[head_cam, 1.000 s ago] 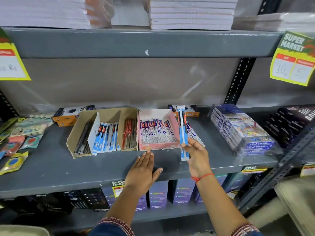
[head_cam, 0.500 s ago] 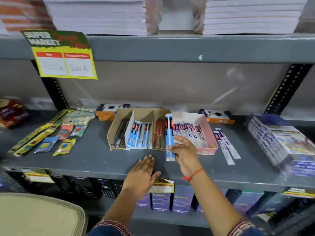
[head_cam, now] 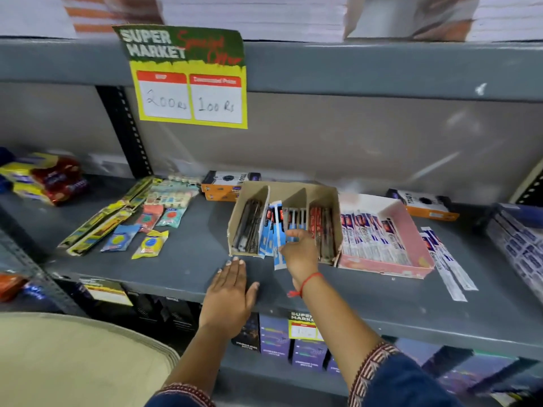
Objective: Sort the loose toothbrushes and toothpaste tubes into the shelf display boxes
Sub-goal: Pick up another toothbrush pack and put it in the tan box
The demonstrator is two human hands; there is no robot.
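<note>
A brown cardboard display box (head_cam: 323, 191) with three compartments stands on the grey shelf (head_cam: 182, 271). My right hand (head_cam: 299, 251) grips a blue-packed toothbrush (head_cam: 278, 230) at the front of the middle compartment, among other blue toothbrush packs. The left compartment holds dark toothbrushes, the right one red ones. My left hand (head_cam: 230, 298) lies flat on the shelf edge, fingers together, holding nothing. To the right, a pink box (head_cam: 411, 227) holds white toothpaste tubes. Two loose toothpaste tubes (head_cam: 449, 262) lie on the shelf beside it.
Loose yellow-green toothbrush packs (head_cam: 100, 224) and small sachets (head_cam: 150, 243) lie at the left. Orange-black boxes (head_cam: 223, 185) stand behind the display boxes. A yellow price sign (head_cam: 191, 92) hangs from the upper shelf. Wrapped packs (head_cam: 517, 242) sit far right.
My right hand has carried the blue toothbrush leftward from beside the pink box to the cardboard box's middle compartment. The view has swung left. My left hand stays on the shelf.
</note>
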